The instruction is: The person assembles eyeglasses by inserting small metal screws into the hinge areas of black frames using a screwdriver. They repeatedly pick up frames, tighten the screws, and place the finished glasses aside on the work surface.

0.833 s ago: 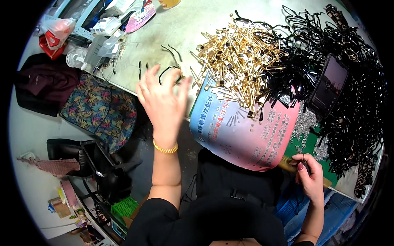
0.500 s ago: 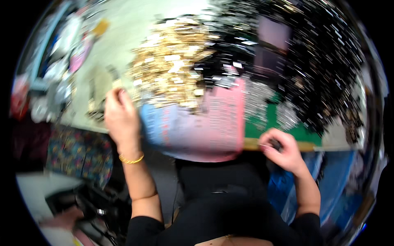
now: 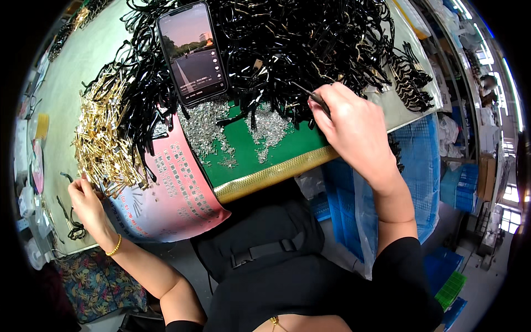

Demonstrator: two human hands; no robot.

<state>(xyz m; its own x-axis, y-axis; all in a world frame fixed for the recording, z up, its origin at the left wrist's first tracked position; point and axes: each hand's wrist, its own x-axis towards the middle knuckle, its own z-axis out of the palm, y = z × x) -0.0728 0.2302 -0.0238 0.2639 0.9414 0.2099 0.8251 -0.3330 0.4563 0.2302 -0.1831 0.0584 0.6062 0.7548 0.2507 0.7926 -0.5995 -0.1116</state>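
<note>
My right hand (image 3: 351,124) is closed around a slim, dark, pointed tool (image 3: 319,102), its thin tip directed at a large heap of glossy black straps (image 3: 276,50). The kind of tool is not plain; it may be tweezers. At the left, my left hand (image 3: 88,207) has its fingers pinched together beside a pile of gold metal strips (image 3: 105,133). What they hold, if anything, I cannot make out. Tiny silver metal pieces (image 3: 204,133) lie scattered over a green mat (image 3: 243,160) between the hands.
A phone with a lit screen (image 3: 193,55) lies against the black heap. A pink and blue printed sheet (image 3: 188,199) hangs over the table's front edge. Loose black straps (image 3: 73,224) lie near my left hand. Blue crates (image 3: 343,193) stand below the table at right.
The view has swung to the right and sharpened. My right hand has gone from the mat's front edge up and right over the black straps. My left hand stays by the gold pile.
</note>
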